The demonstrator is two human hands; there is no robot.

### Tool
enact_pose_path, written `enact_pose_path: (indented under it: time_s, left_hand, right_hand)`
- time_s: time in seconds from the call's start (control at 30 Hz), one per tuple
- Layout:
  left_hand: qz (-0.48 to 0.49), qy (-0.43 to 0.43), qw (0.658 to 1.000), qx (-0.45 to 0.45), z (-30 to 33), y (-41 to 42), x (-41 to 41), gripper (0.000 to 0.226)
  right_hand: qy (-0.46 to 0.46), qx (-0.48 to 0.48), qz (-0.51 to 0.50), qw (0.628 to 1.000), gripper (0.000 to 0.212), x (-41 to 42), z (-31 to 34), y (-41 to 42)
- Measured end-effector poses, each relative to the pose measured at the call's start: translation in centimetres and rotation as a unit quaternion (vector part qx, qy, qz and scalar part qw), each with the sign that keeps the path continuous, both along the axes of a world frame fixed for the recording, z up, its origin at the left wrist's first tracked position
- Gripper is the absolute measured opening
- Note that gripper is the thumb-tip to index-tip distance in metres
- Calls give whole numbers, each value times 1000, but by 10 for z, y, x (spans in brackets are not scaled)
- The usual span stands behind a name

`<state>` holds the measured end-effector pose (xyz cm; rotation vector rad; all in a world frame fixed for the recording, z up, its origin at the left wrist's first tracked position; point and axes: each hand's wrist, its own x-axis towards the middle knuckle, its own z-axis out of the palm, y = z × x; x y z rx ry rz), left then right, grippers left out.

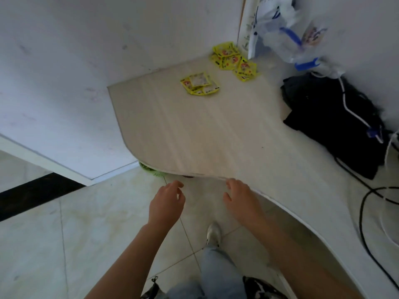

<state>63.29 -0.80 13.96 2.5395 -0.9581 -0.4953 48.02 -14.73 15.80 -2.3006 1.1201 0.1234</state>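
Observation:
A pale wooden table [194, 134] fills the middle of the view, set against a white wall. Two heaps of yellow snack packets lie on it: one heap [200, 84] near the centre back, another heap [234, 59] further back by the corner. My left hand [167, 201] hovers just below the table's front edge with fingers loosely curled and nothing in it. My right hand [239, 196] is beside it, fingertips at the table's edge, fingers relaxed and holding nothing.
A black cloth or bag [332, 124] lies at the table's right with white and black cables [364, 212] trailing. Clear plastic bags [289, 33] hang at the back right. A green basket [151, 169] peeks from under the table. Tiled floor, my shoe [213, 233] below.

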Motion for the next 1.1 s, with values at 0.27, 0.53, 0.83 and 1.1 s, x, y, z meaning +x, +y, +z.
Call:
enact_pose_path:
  time_s: [0.27, 0.53, 0.83, 1.1]
  left_hand:
    - [7, 2, 1000, -8, 7, -87, 48, 24]
    - [-5, 13, 1000, 10, 4, -156, 113, 23]
    - [15, 86, 996, 25, 3, -227, 212, 23]
    - [68, 158, 985, 11, -6, -278, 278, 23]
  right_hand:
    - [11, -4, 38, 999, 40, 53, 13, -95]
    - [16, -9, 35, 999, 39, 107, 13, -165]
    - [18, -3, -8, 1000, 38, 190, 15, -231]
    - [6, 14, -39, 999, 36, 259, 16, -278]
